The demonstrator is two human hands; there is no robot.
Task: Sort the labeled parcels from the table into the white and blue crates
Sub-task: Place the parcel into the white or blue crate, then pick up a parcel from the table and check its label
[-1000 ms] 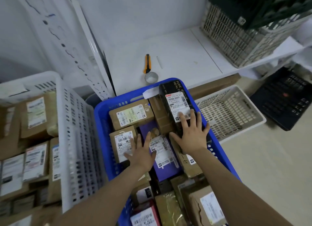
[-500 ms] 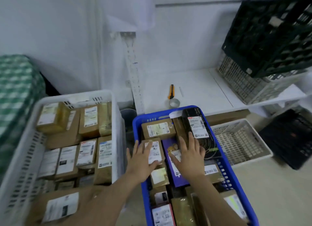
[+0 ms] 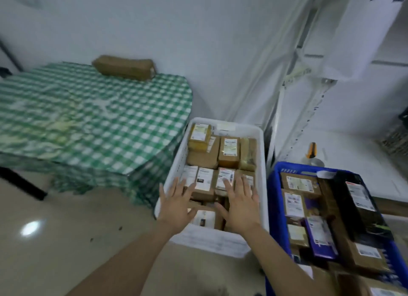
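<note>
A long brown parcel (image 3: 124,67) lies at the back of the table with the green checked cloth (image 3: 92,121), on the left. The white crate (image 3: 263,163) stands on the floor in the middle, filled with several labeled brown parcels (image 3: 228,152). To its right the blue crate (image 3: 273,198) holds several parcels, among them a long black box (image 3: 357,205) and a purple one (image 3: 321,238). My left hand (image 3: 176,204) and my right hand (image 3: 240,204) hover over the near half of the white crate, fingers straight and spread, holding nothing.
A white shelf post (image 3: 284,123) rises behind the gap between the crates. On the low white shelf beyond the blue crate lie an orange-handled cutter (image 3: 311,150) and a tape roll (image 3: 316,162). Bare floor (image 3: 66,229) lies left of the white crate.
Both hands have left the parcels in the blue crate and swung left over the white crate. The view has turned left, so the table and its parcel now show.
</note>
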